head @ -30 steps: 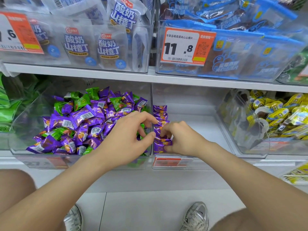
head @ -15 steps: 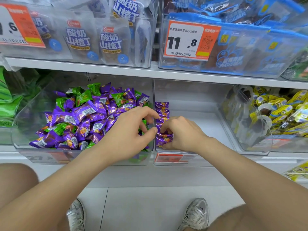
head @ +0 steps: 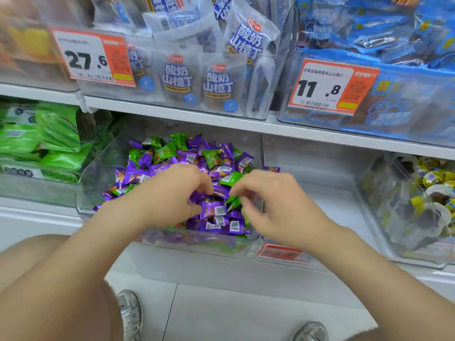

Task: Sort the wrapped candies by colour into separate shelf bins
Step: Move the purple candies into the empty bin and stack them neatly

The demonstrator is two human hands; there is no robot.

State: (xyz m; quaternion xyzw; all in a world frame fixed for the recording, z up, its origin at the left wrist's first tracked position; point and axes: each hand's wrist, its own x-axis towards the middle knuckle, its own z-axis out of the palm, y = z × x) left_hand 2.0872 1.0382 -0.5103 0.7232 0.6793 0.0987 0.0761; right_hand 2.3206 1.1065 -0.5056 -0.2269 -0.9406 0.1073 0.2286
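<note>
1. Here the left hand (head: pixel 172 195) has its fingers curled down into a heap of purple candies (head: pixel 214 210). Whether it pinches one cannot be told.
2. The right hand (head: pixel 280 207) curls the same way, with its fingertips against a green candy (head: pixel 233 204). Blur hides whether that piece is actually gripped.
3. The green candy's long axis runs from 7 to 1 o'clock. The barcoded purple piece just below the gap between the hands lies along 9 to 3 o'clock.
4. The heap fills the mixed bin (head: pixel 93 183). It holds too many pieces to count, and purple clearly outnumbers green.
5. The bin's front lip sits at 6 o'clock under both wrists. Its right wall passes beneath the right hand's fingers. The shelf board (head: pixel 172 114) closes the space overhead at 12 o'clock.
6. At 3 o'clock, the middle bin (head: pixel 327 200) shows a broad stretch of bare white floor. A few purple wrappers (head: pixel 272 169) peek out at 12 o'clock of the right hand. One red label (head: pixel 280 253) is fixed to the bin's front.
7. Four bins line this shelf. The one at 9 o'clock holds green packets (head: pixel 56 134) and the one at far 3 o'clock holds yellow candies (head: pixel 430 178). Above are two price tags (head: pixel 93 57), and two shoes (head: pixel 130 313) show at 6 o'clock.
</note>
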